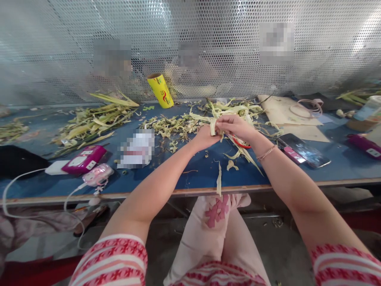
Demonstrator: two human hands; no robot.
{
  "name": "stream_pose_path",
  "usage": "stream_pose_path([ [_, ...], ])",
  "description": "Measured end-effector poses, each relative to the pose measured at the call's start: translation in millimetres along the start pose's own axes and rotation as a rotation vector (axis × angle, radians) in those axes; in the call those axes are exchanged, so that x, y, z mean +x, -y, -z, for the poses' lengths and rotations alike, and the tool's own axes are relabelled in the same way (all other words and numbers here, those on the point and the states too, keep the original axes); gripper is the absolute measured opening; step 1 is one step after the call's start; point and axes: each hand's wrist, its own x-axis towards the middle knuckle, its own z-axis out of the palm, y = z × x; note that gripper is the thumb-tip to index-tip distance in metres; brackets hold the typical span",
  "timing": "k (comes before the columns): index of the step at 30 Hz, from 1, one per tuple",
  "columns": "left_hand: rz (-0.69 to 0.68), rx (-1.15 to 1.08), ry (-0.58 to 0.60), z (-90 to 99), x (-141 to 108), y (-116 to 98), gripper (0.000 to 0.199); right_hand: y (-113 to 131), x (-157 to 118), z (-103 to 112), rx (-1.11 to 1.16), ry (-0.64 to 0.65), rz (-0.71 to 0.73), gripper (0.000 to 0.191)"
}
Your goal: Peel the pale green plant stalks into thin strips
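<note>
Over the middle of the blue table (190, 176) my two hands meet at a short, curled strip of pale dry leaf (212, 128). My left hand (206, 137) is closed around its lower part, with the fingertips partly hidden. From above, my right hand (236, 126) pinches the same strip between thumb and fingers. A red loop (240, 143), like a scissor handle, shows just under my right palm; whether that hand holds it or it lies on the table, I cannot tell. Behind and around both hands spreads a heap of leaf shreds (175, 125).
A yellow tube (160, 90) leans by the perforated metal screen (226, 24). Leaf strips (98, 119) lie left, near a purple box (85, 159) and cables. To the right are a phone (303, 150), cardboard (285, 109) and a jar (367, 113). One strip (219, 178) overhangs the front edge.
</note>
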Motion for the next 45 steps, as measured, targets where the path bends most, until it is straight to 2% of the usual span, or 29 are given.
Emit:
stream_pose_path([
  [4, 0.039, -0.149, 0.084, -6.1, 1.3, 0.8, 0.021, -2.2, 2.0, -0.4, -0.088, -0.011, 0.053, 0.033],
  [10, 0.136, -0.407, 0.068, -7.7, 3.4, 0.7, 0.01, 1.7, -3.4, -4.0, -0.044, 0.041, 0.103, 0.03],
  [14, 0.16, -0.532, 0.047, -7.8, 5.6, 5.4, 0.02, -0.3, -2.2, -4.0, -0.005, -0.054, 0.104, 0.02],
  [18, 0.183, -0.648, 0.024, -9.3, 8.3, 11.1, 0.023, -4.7, 2.0, 0.6, -0.235, -0.126, 0.155, 0.014],
  [22, 0.199, -0.665, 0.012, -9.1, 7.9, 13.0, 0.024, -7.2, 4.1, 4.4, -0.494, -0.137, 0.236, 0.02],
  [27, 0.186, -0.696, 0.005, -7.8, 6.7, 12.4, 0.028, -10.0, 4.3, 6.5, -0.624, -0.166, 0.191, 0.022],
  [31, 0.18, -0.69, 0.026, -7.6, 7.2, 15.8, 0.032, -10.8, 4.4, 9.5, -0.568, -0.129, 0.172, 0.021],
  [37, 0.169, -0.615, 0.042, -7.0, 6.1, 17.2, 0.041, -16.1, 7.0, 11.9, -0.386, -0.086, 0.057, 0.015],
  [41, 0.158, -0.57, 0.055, -5.5, 4.8, 15.4, 0.045, -20.9, 9.8, 13.5, -0.438, -0.062, 0.039, 0.013],
  [45, 0.141, -0.53, 0.084, -4.4, 4.0, 13.9, 0.046, -22.1, 10.9, 15.6, -0.549, -0.051, 0.091, 0.014],
])
